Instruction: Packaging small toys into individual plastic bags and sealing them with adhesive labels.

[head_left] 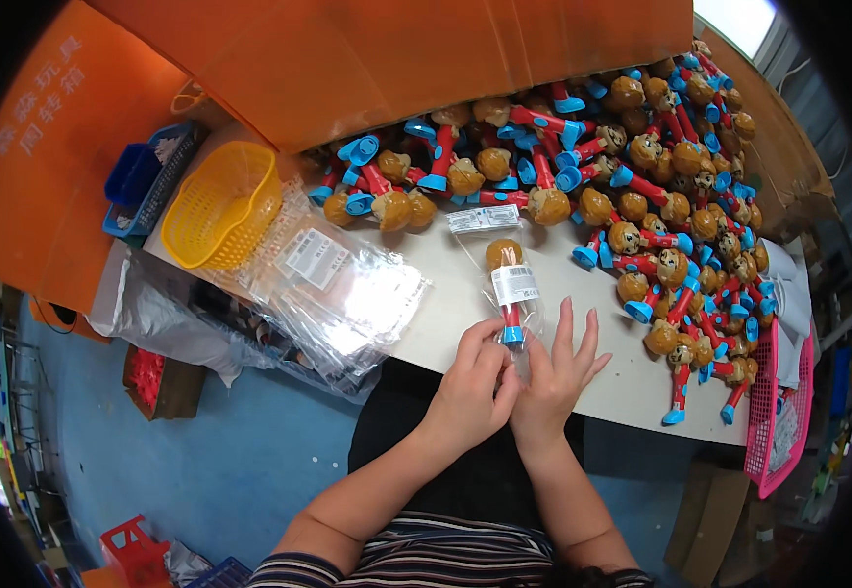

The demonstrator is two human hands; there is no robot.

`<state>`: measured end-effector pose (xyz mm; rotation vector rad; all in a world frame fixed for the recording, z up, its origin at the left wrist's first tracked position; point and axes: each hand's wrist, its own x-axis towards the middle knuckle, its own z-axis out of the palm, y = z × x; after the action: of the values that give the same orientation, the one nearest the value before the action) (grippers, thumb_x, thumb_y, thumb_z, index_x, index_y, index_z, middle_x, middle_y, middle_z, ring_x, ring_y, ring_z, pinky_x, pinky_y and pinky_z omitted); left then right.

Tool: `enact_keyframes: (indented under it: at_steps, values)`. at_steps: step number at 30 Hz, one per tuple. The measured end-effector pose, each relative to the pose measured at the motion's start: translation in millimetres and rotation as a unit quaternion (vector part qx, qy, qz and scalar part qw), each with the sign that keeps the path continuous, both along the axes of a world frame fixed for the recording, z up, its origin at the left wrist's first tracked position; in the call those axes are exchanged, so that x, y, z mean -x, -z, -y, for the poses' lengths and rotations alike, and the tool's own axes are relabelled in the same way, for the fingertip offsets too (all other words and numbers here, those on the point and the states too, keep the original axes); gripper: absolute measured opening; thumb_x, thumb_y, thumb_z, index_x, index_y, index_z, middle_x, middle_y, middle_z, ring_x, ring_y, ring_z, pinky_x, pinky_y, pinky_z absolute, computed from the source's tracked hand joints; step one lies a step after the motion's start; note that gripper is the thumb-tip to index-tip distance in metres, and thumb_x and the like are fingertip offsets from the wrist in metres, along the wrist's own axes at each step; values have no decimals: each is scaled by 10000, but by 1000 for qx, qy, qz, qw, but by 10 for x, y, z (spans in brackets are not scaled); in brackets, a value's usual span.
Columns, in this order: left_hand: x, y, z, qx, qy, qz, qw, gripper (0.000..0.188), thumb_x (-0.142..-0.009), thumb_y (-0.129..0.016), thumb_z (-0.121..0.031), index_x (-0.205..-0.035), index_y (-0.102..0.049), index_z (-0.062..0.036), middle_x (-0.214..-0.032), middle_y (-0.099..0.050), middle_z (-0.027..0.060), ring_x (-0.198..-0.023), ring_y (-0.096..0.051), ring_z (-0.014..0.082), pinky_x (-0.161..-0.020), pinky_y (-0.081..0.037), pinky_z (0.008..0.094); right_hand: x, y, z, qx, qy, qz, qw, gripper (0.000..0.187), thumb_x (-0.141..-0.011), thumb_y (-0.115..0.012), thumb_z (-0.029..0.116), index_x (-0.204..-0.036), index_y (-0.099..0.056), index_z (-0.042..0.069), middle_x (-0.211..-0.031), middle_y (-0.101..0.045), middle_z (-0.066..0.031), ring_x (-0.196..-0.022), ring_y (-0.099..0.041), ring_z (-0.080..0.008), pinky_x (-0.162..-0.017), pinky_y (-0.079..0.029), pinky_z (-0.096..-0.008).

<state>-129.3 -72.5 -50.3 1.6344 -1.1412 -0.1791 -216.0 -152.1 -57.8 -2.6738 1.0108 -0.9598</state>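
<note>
On the white table in front of me lies a clear plastic bag [534,325] with a printed header and a white label. A toy figure [513,331] with a round brown head, a red body and a blue base shows inside it. My left hand [472,384] is closed on the bag's near end, fingers bent around the blue base. Opposite it, my right hand [551,384] appears to pinch the bag's edge near the thumb, which is mostly hidden. Its other fingers stick out, spread and bare.
Many similar toy figures [685,157] are heaped at the back and right. A stack of clear labelled bags [347,284] lies left, beside a yellow basket [191,220]. An orange box [396,59] overhangs the back. A pink basket [764,412] stands at the right edge.
</note>
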Motion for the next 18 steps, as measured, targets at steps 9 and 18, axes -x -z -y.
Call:
enact_keyframes:
  at_steps: [9, 18]
  values:
    - [55, -31, -32, -2, -8, -18, 1000, 155, -850, -656, -10, -981, -588, 38, -1279, -474, 253, -897, -675, 306, -764, -558, 333, 21, 100, -39, -58, -23, 9, 998, 324, -864, -653, 224, -1047, -659, -44, -1497, -401, -258, -1414, -230, -562, -965, -54, -844]
    - [-4, -49, -126, -3, -43, -38, 998, 132, -854, -651, -29, -962, -594, 21, -1266, -461, 257, -1050, -608, 359, -902, -511, 390, -133, 74, -65, -59, -24, -28, 998, 183, -900, -628, 150, -945, -682, -19, -1505, -427, -190, -1429, -220, -544, -1003, -64, -820]
